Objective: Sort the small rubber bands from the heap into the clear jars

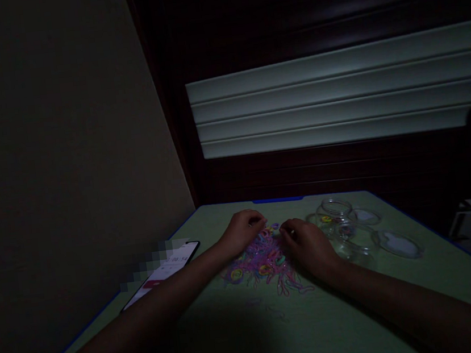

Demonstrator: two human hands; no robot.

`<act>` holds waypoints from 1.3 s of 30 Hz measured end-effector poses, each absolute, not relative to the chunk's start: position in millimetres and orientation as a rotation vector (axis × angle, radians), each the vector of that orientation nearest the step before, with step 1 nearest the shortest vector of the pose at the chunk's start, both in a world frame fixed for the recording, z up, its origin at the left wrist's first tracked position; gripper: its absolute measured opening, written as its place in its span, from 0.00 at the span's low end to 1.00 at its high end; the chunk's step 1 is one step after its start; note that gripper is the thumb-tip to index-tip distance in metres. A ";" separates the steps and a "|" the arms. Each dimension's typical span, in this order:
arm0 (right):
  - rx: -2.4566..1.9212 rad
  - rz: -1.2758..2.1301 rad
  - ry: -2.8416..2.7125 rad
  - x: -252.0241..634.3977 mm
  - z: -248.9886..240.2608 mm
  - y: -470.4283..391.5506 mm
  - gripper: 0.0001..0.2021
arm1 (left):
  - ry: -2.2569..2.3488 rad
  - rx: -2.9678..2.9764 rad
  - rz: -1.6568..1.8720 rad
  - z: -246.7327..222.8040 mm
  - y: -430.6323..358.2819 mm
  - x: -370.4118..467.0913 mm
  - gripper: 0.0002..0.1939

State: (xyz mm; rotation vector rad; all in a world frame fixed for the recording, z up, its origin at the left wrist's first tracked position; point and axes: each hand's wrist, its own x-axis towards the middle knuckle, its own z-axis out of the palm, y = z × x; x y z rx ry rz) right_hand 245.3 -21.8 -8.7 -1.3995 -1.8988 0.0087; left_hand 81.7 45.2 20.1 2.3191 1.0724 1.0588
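Two clear jars [358, 250] stand to the right of the right hand [310, 244], near each other; a few small yellow pieces show in the farther one, while the nearer one's contents are too dim to make out. Beside them lie round lids [398, 243]. The loose pile of colourful bands [265, 256] sits on the table [221, 338] between the right hand and left hand [244, 230], both with fingers curled inward, whether gripping any band I cannot tell

Both hands [244, 230] [308, 243] low — fingers curled, forearms converging.
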 end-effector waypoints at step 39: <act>-1.400 0.037 -1.916 243.9 -4.4 -27.6 0.11 | 1.000 2.532 0.564 19.7 62.2 67.4 0.07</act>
